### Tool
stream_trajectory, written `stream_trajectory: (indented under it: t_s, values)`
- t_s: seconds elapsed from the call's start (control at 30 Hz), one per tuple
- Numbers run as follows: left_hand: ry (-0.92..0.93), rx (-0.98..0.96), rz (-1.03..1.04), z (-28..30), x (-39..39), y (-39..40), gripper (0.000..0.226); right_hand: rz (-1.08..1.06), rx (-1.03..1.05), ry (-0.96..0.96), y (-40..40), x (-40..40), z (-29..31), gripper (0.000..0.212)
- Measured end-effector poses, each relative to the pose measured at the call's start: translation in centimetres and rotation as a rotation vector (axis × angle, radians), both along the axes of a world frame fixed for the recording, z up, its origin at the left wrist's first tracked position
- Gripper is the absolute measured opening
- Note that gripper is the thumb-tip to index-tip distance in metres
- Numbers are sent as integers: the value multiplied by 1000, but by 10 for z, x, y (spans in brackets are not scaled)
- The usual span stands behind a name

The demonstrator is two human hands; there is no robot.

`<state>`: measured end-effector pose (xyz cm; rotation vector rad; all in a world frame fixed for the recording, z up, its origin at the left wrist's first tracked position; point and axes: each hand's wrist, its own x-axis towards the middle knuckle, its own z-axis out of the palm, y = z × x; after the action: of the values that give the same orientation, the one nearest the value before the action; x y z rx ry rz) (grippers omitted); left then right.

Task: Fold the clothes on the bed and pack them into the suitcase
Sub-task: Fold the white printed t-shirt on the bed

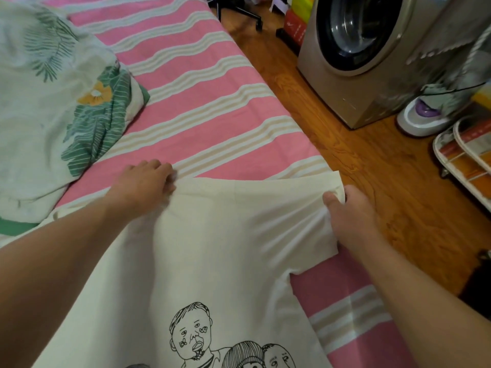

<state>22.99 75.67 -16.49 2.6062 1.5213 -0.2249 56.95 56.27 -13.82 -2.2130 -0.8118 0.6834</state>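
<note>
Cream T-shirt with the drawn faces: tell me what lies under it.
The cream T-shirt, gripped by the left hand and right hand, lies on the pink striped bedsheet. Whatever else sits beneath it is covered.

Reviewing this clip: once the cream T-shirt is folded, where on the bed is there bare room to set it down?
Bare striped sheet runs between the leaf-print bedding and the bed's floor-side edge, beyond the T-shirt. A smaller strip shows beside the right hand, under the sleeve. The near part is crowded: the shirt, gripped by the left hand too, covers it.
</note>
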Motion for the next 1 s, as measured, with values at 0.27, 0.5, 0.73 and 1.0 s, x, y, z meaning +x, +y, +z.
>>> stream_trajectory:
  t_s: [0.27,0.5,0.73,1.0]
  values:
    - [-101,52,101,11,-37,4,17,-89,56,55,-2,2,1,11]
    - [-273,281,139,-4,34,-60,25,-88,42,43,-3,0,4,10]
    - [-55,-100,-34,-56,68,-141,66,-23,108,8,-7,-8,3,18]
    - [-412,-518,211,17,73,-114,56,282,-84,-391,-16,-27,45,25]
